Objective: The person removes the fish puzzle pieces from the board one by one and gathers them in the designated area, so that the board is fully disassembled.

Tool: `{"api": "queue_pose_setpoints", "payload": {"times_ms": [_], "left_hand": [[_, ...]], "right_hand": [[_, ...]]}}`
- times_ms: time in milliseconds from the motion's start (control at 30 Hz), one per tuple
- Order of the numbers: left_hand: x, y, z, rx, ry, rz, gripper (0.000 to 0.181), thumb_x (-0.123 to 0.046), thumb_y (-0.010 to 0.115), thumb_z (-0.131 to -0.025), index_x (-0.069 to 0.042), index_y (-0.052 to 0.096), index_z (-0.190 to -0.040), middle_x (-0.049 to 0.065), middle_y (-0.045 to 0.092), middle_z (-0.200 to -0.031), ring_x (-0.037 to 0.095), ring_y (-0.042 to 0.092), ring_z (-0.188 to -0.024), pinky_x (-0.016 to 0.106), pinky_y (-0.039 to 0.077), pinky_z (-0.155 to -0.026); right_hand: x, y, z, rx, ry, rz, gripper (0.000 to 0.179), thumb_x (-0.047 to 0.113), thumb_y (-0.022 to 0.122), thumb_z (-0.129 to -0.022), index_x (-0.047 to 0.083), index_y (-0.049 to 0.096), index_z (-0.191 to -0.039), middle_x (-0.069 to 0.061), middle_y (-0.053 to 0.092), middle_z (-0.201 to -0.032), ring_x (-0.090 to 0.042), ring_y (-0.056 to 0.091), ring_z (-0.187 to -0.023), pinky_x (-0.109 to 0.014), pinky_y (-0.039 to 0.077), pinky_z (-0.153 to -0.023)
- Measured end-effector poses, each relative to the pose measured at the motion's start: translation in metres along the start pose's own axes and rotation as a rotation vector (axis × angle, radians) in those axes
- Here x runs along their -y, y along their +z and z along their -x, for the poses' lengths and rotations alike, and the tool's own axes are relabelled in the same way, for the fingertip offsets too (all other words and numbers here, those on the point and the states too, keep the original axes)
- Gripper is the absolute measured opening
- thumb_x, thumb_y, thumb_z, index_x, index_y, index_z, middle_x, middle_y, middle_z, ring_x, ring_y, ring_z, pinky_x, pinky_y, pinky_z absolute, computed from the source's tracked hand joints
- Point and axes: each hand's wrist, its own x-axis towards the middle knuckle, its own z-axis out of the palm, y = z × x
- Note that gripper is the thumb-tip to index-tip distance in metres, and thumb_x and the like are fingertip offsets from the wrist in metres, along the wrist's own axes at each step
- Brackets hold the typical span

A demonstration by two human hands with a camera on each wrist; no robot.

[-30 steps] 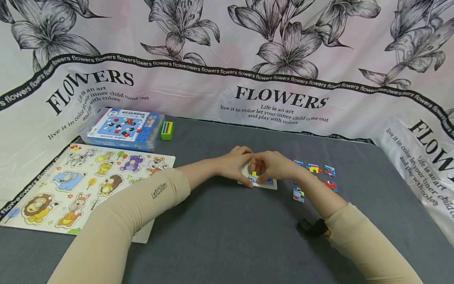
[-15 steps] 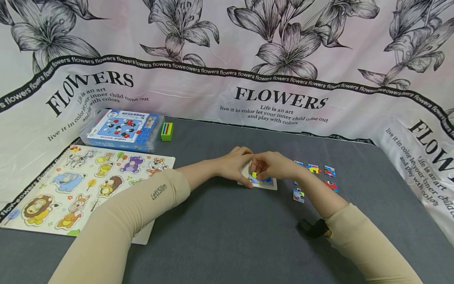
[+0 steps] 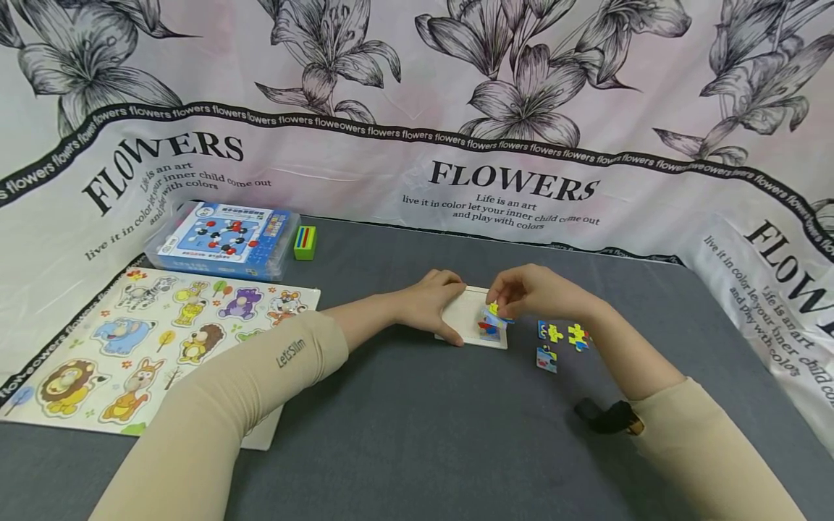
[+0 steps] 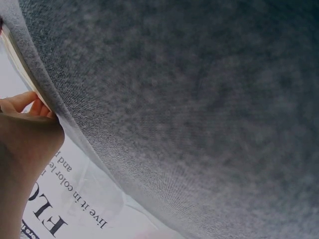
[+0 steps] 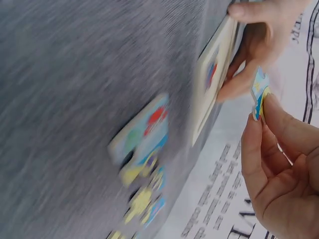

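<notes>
My right hand (image 3: 521, 293) pinches a small jigsaw piece (image 5: 259, 94), light blue with yellow, between thumb and fingertips. The piece is raised at the right part of a pale, shallow puzzle tray (image 3: 461, 312). Lower right in that tray lies another patch of picture (image 3: 489, 330), red and blue. My left hand (image 3: 430, 307) grips the tray's left side, thumb at the near edge and fingers at the far edge. Right of the tray are loose jigsaw pieces: one with a red figure (image 3: 546, 359), and yellow-and-blue ones (image 3: 578, 337). My right forearm hides the spot where others lay.
A large animal puzzle board (image 3: 166, 329) lies at the left, partly under my left sleeve. Behind it stand a clear plastic box with a blue molecule label (image 3: 224, 235) and a small green block with coloured stripes (image 3: 305, 243). A printed flower curtain (image 3: 365, 170) borders the table's back.
My right hand has moved right and up with the jigsaw piece, uncovering more of the tray. My left hand stays on the tray. The right forearm now covers the rightmost loose pieces.
</notes>
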Motion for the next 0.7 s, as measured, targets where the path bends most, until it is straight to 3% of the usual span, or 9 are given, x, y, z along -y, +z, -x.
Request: {"api": "queue_pose_setpoints", "payload": {"times_ms": [500,700], "left_hand": [[0.001,0.003,0.000,-0.023,0.008,-0.011,0.100,-0.053,0.079,-0.077,-0.008,0.034,-0.153,0.009,0.034,-0.154,0.024,0.029,-0.140,0.036,0.033,-0.117],[0.001,0.003,-0.001,-0.027,0.006,-0.011,0.099,-0.053,0.079,-0.077,-0.008,0.034,-0.153,0.010,0.034,-0.154,0.024,0.030,-0.139,0.037,0.032,-0.117]], "right_hand": [[-0.053,-0.013,0.053,-0.012,0.085,-0.035,0.018,0.013,0.072,-0.088,0.010,0.068,-0.105,-0.008,0.066,-0.090,-0.012,0.061,-0.078,-0.031,0.054,-0.071],[-0.071,-0.014,0.070,-0.011,0.084,-0.055,0.018,0.015,0.072,-0.087,0.009,0.068,-0.104,-0.006,0.064,-0.086,-0.015,0.057,-0.068,-0.029,0.049,-0.060]]}}
